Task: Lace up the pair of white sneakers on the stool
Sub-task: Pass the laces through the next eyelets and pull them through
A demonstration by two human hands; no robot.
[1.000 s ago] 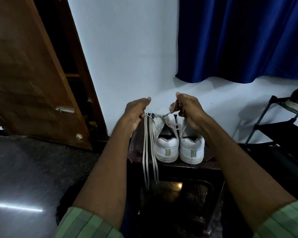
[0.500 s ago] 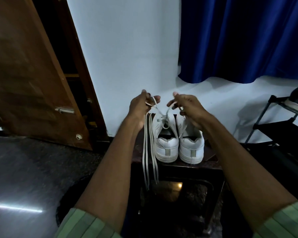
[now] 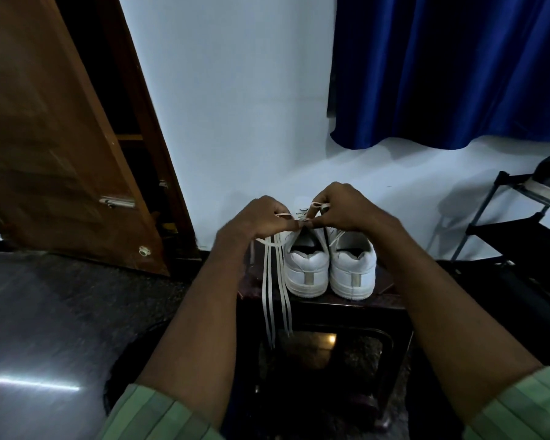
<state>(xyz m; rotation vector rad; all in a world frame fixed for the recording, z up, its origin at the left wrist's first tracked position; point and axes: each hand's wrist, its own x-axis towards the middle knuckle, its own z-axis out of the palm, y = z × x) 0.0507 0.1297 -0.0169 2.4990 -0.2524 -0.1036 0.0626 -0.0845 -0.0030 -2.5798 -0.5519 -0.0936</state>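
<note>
Two white sneakers stand side by side on a dark stool (image 3: 388, 296), heels toward me: the left sneaker (image 3: 305, 268) and the right sneaker (image 3: 353, 269). Above the left sneaker's tongue my left hand (image 3: 261, 217) pinches a white lace (image 3: 283, 215). My right hand (image 3: 346, 206) pinches the lace's other end, and the fingertips of both hands nearly meet. Loose white laces (image 3: 275, 290) hang from under my left hand over the stool's front edge. The sneakers' eyelets are hidden behind my hands.
A brown wooden door (image 3: 54, 138) stands open at the left. A white wall lies behind the stool, with a blue curtain (image 3: 451, 68) at the upper right. A black rack (image 3: 521, 230) bearing a dark shoe stands at the right. The floor is dark and glossy.
Both hands have come down and closer together over the left sneaker, drawing the lace tighter. The view has shifted slightly; the hanging laces stay in place.
</note>
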